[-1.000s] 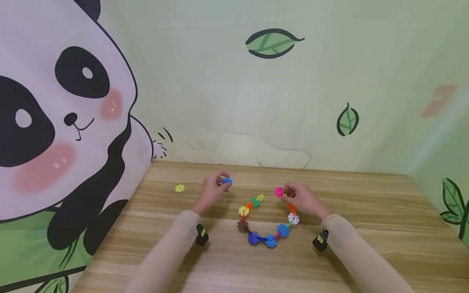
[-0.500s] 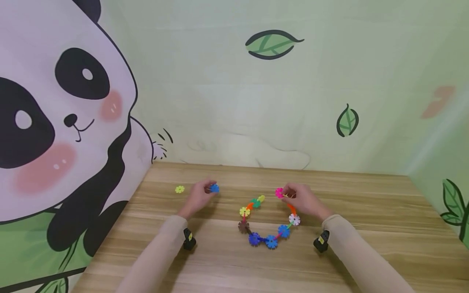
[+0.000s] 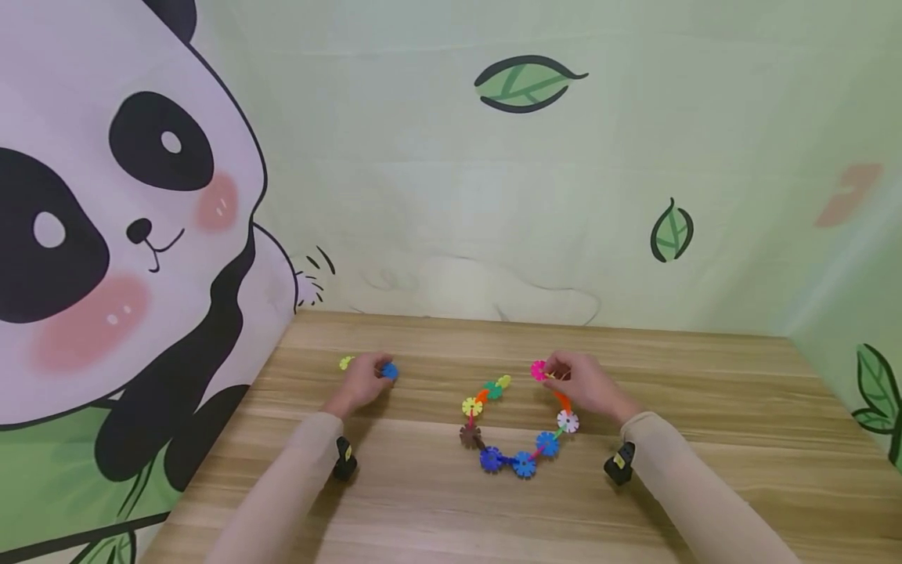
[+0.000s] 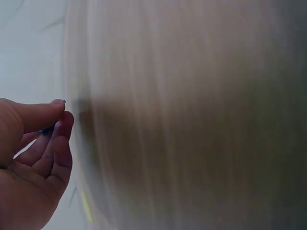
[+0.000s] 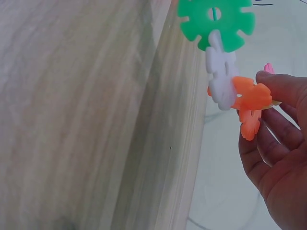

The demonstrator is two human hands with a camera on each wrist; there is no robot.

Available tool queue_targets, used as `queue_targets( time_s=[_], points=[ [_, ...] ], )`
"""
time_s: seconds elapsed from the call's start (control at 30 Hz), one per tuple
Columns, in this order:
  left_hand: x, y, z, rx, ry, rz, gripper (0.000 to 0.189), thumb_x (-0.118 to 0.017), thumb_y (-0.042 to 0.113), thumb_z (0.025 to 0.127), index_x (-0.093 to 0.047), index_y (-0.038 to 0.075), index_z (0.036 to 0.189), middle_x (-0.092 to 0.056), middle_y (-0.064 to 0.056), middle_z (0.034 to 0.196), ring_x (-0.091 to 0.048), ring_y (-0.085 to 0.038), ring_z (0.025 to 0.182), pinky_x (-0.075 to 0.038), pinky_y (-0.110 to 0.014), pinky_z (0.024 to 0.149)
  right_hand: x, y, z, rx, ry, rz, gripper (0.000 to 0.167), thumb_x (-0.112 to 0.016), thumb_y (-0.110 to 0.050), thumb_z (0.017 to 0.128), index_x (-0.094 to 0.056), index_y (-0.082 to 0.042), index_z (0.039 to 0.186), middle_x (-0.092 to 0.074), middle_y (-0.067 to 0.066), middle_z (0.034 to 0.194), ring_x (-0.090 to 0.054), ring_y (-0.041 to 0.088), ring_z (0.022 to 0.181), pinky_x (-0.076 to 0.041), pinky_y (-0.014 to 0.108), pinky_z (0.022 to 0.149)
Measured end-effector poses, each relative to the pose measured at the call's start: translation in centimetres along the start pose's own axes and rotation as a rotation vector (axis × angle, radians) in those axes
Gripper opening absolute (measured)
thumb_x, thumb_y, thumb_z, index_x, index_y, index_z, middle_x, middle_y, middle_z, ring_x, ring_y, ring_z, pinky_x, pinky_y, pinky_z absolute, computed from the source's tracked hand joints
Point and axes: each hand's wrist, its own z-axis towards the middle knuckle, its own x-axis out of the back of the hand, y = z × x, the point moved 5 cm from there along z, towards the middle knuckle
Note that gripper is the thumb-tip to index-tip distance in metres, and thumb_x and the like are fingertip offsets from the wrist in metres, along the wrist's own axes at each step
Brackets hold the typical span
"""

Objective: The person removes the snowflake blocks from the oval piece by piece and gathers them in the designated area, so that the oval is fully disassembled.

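Note:
My left hand (image 3: 361, 382) pinches a blue snowflake disc (image 3: 390, 371) between thumb and fingers, at the left of the table. Just behind that hand lies a loose yellow snowflake disc (image 3: 345, 363), partly covered by it. On the right, my right hand (image 3: 579, 384) pinches one end of a chain of linked snowflake discs (image 3: 524, 464), near its pink disc (image 3: 539, 370). Orange pieces (image 5: 252, 96), a white disc (image 5: 220, 74) and a green disc (image 5: 216, 19) follow along the chain in the right wrist view. A yellow disc (image 3: 503, 381) ends the other side, apart from the pink one.
The chain curves in a ring with a gap at the back on the wooden table (image 3: 437, 517). Behind the table stands a pale green wall (image 3: 423, 196) with leaf drawings, and a panda picture (image 3: 176, 274) covers the left side.
My left hand has moved left and slightly toward me with the blue snowflake disc, reaching the loose yellow one. My right hand and the chain stay almost in place.

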Motion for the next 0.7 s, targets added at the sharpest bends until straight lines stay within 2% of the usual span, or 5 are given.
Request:
queue_targets(
  time_s=[0.13,0.27,0.47,0.7],
  points=[
    [0.3,-0.7,0.1,0.038,0.001,0.039,0.04,-0.066,-0.005,0.083,-0.056,-0.009,0.122,-0.061,-0.021,0.114,-0.058,-0.032,0.104,-0.048,-0.043,0.089,0.0,0.1,0.1,0.001,-0.002,-0.004,0.008,-0.069,-0.012,0.087,-0.064,-0.009,0.092,-0.063,-0.002,0.085,-0.058,0.014,0.079,-0.051,0.032,0.073],
    [0.6,-1.0,0.3,0.049,0.008,0.119,0.038,-0.067,-0.002,0.083,-0.058,-0.009,0.119,-0.062,-0.022,0.113,-0.058,-0.032,0.105,-0.045,-0.045,0.092,0.1,0.1,0.1,0.006,0.001,-0.007,0.008,-0.07,-0.012,0.086,-0.064,-0.008,0.091,-0.063,-0.002,0.085,-0.058,0.014,0.079,-0.051,0.032,0.073],
    [1.0,-1.1,0.6,0.086,0.018,0.231,0.036,-0.067,0.005,0.085,-0.059,-0.007,0.118,-0.055,-0.024,0.114,-0.052,-0.035,0.106,-0.043,-0.047,0.093,0.1,0.0,0.1,0.001,0.002,-0.005,0.008,-0.07,-0.011,0.086,-0.064,-0.009,0.091,-0.062,-0.001,0.085,-0.057,0.015,0.078,-0.051,0.032,0.072],
    [1.0,-1.3,0.8,0.123,0.024,0.25,0.036,-0.066,0.007,0.087,-0.058,-0.007,0.119,-0.051,-0.026,0.115,-0.05,-0.035,0.105,-0.043,-0.047,0.092,-0.1,0.1,0.0,0.003,-0.001,0.007,0.008,-0.069,-0.01,0.086,-0.063,-0.008,0.091,-0.062,-0.001,0.084,-0.057,0.015,0.079,-0.051,0.032,0.073]
  ],
)
